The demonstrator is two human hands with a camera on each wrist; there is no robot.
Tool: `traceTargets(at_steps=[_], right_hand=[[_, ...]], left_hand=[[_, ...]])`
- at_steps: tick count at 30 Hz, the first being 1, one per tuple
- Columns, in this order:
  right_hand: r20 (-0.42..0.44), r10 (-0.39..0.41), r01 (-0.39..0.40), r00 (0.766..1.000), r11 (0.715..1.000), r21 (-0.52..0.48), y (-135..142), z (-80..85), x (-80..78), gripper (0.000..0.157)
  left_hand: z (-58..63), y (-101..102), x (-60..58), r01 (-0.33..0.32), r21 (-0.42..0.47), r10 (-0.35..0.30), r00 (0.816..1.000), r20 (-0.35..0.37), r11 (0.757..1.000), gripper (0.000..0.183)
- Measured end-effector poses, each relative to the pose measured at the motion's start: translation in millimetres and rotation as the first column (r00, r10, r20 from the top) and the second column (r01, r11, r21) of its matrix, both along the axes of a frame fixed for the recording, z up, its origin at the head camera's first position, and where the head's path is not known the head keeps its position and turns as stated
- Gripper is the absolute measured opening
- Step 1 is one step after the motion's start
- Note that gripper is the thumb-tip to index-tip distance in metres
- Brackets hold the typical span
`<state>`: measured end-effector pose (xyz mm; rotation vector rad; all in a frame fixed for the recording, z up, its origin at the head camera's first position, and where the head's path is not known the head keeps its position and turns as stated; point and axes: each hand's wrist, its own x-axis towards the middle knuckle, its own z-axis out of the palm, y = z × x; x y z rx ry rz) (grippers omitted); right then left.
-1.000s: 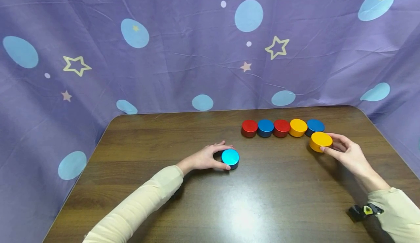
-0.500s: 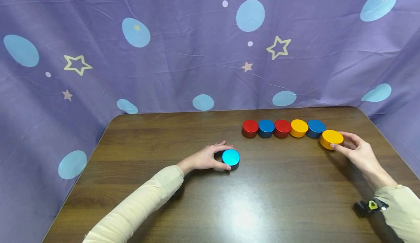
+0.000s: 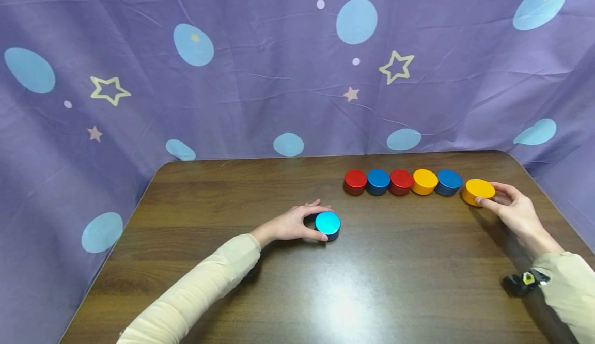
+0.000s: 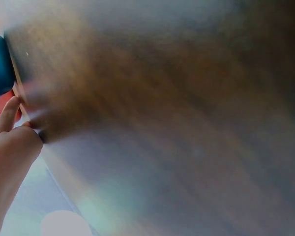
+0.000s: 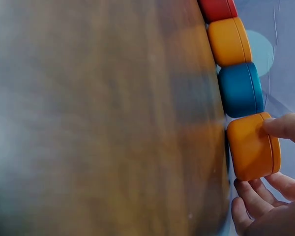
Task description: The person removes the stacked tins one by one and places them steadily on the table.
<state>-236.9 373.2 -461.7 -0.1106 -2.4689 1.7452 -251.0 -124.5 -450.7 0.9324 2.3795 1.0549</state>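
Note:
In the head view my left hand [image 3: 297, 222] grips a round blue tin [image 3: 328, 223] near the middle of the table, thumb on the near side and fingers round the far side. My right hand [image 3: 516, 209] holds a round yellow tin [image 3: 479, 191] by its edge at the right end of a row of tins. Seen from the right wrist, the thumb lies by the lid of this orange-looking tin [image 5: 253, 147], close beside a blue tin [image 5: 240, 90]. The left wrist view catches only part of the blue tin [image 4: 0, 66] and left hand [image 4: 12, 157].
The row along the back holds a red tin [image 3: 355, 182], a blue tin [image 3: 378, 181], another red tin [image 3: 401, 182], a yellow tin [image 3: 425, 181] and a blue tin [image 3: 448, 182]. Behind the wooden table [image 3: 209, 194] hangs a purple curtain [image 3: 241, 65].
My right hand has carried the yellow tin right and back, from in front of the row's last blue tin to beside its right end. The left hand keeps its hold in place.

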Motion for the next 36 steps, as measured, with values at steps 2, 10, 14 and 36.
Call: traceTargets(at_steps=[2, 10, 14, 36], right_hand=[[-0.003, -0.005, 0.005, 1.0, 1.0, 0.0, 1.9, -0.2, -4.3, 0.038], [0.0, -0.029, 0.029, 1.0, 0.999, 0.034, 1.3, 2.6, -17.0, 0.035], [0.002, -0.016, 0.016, 1.0, 1.0, 0.005, -0.2, 1.6, -20.1, 0.034], [0.01, 0.024, -0.025, 1.0, 0.987, 0.157, 0.0, -3.4, -23.5, 0.055]], left_hand=[[0.5, 0.3, 0.4, -0.004, -0.009, 0.004, 1.0, -0.003, 1.0, 0.065], [2.2, 1.3, 2.2, -0.006, -0.018, 0.006, 1.0, -0.006, 1.0, 0.065], [2.4, 1.6, 2.1, -0.001, -0.011, 0.001, 1.0, -0.004, 1.0, 0.065], [6.0, 1.9, 3.6, -0.017, -0.052, 0.016, 1.0, -0.021, 0.998, 0.065]])
